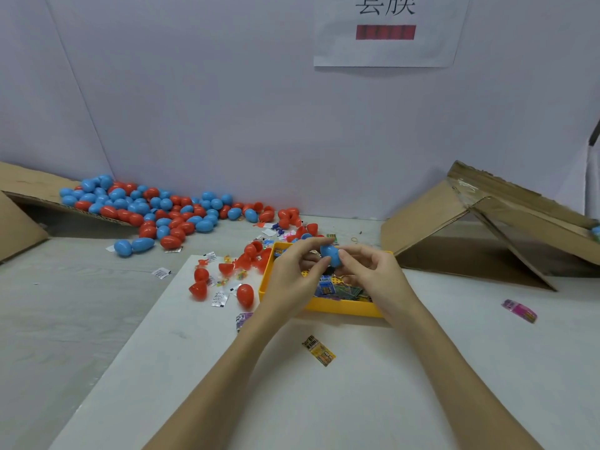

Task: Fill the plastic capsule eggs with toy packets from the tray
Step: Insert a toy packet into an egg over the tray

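A blue capsule egg [331,254] hangs above the yellow tray [341,308], pinched from both sides. My left hand [297,271] holds its left side with thumb and fingertips. My right hand [367,267] grips its right side with curled fingers. Whether the egg is closed I cannot tell. The tray holds several colourful toy packets [337,289], partly hidden under my hands. Red egg halves and a whole red egg [245,294] lie just left of the tray.
A big heap of blue and red eggs [156,209] spills from a cardboard box at the back left. Another cardboard box [480,228] lies open at the right. Loose packets lie near me: a yellow one [318,350] and a pink one [519,310].
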Action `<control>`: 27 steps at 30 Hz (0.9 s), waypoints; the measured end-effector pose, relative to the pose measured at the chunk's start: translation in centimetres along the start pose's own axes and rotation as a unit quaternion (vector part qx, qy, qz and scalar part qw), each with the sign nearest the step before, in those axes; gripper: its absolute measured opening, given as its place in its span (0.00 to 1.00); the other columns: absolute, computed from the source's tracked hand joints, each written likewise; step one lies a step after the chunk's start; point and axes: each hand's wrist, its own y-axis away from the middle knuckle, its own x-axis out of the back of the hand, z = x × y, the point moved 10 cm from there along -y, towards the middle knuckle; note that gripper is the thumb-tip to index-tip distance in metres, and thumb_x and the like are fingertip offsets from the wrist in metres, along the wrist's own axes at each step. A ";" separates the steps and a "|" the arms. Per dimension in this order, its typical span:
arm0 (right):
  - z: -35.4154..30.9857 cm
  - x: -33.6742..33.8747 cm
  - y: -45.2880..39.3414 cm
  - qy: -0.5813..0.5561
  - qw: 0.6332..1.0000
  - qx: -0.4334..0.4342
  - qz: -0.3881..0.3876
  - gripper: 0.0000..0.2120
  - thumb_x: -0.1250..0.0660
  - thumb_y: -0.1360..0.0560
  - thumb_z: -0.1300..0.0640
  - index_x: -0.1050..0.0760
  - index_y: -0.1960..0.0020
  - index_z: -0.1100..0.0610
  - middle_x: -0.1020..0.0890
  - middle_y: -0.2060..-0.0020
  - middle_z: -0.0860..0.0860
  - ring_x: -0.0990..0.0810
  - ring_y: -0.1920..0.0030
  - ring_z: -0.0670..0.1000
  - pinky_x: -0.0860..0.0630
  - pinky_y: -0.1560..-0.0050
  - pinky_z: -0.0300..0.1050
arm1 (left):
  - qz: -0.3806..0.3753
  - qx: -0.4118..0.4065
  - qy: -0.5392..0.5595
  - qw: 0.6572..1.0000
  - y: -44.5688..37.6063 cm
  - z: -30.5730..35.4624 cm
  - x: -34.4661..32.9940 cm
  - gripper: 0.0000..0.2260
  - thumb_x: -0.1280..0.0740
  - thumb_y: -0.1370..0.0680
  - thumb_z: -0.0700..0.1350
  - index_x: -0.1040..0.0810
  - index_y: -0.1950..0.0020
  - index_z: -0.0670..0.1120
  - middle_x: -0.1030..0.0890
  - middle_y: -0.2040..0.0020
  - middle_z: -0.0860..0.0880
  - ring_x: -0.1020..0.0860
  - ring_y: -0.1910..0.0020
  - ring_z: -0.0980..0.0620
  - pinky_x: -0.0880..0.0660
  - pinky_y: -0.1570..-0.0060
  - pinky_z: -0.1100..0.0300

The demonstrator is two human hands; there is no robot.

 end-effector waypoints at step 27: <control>0.2 0.6 -0.4 0.260 0.963 0.029 0.062 0.06 0.25 0.23 0.56 0.16 0.47 0.56 0.13 0.56 0.50 0.15 0.55 0.47 0.19 0.54 0.40 | 0.044 0.061 0.071 0.995 -0.2 -1.6 1.3 0.13 0.32 0.17 0.42 0.22 0.33 0.46 0.16 0.45 0.50 0.15 0.50 0.56 0.19 0.48 0.63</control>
